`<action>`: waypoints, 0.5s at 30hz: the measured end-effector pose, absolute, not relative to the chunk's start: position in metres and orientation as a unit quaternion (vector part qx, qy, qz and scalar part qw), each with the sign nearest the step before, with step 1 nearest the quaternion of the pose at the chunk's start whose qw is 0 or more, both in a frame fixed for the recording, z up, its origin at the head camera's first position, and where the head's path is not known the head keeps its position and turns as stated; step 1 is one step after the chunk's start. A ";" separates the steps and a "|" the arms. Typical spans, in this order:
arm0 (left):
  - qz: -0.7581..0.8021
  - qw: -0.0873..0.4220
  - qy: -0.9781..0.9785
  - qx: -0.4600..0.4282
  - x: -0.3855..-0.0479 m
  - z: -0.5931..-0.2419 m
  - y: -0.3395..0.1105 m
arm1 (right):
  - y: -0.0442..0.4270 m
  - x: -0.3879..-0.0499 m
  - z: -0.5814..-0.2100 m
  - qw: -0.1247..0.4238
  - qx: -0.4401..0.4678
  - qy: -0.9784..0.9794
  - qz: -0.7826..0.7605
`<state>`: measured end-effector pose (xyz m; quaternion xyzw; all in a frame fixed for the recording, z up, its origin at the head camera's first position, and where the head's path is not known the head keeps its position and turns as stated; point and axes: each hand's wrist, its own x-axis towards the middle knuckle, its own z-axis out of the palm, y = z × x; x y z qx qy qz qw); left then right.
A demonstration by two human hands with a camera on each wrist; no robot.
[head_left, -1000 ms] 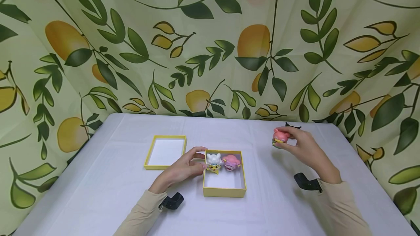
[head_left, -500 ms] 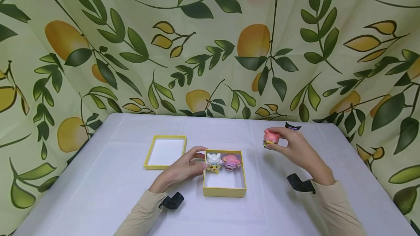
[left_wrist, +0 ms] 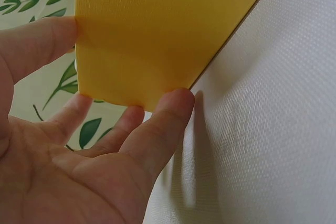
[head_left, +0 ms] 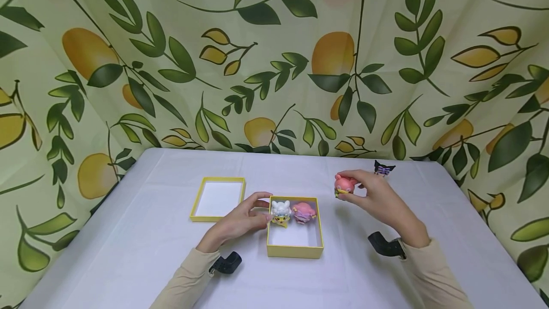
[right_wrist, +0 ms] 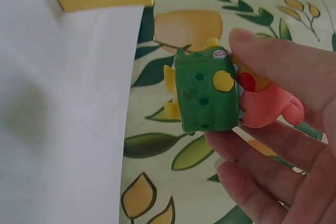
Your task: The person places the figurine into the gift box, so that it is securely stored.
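Left hand (head_left: 242, 225) rests loose fingertips on the left wall of the yellow box (head_left: 296, 252); a white-headed figurine (head_left: 280, 208) and a pink figurine (head_left: 304, 213) sit in its far half. Right of the box, upright and raised off the tabletop (head_left: 343, 271), a pink-and-green figurine (head_left: 344, 184) is pinched by the right hand (head_left: 377, 198); the box's near half lies leftward and closer to the person.

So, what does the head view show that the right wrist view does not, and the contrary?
Only the head view shows the left hand, the shallow tray, the white-headed toy and pink toy in the yellow box, and the black-eared toy.
Only the right wrist view shows the round yellow spot on the held toy.
Both show the right hand, held toy, box (partly, from the wrist), white tabletop and leafy cloth.
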<state>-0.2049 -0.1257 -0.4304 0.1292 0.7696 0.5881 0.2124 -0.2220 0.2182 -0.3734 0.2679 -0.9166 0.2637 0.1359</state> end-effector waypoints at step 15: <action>0.588 0.214 0.769 0.127 -0.204 -0.430 -0.125 | 0.198 -0.210 -0.365 0.112 0.278 -0.916 0.266</action>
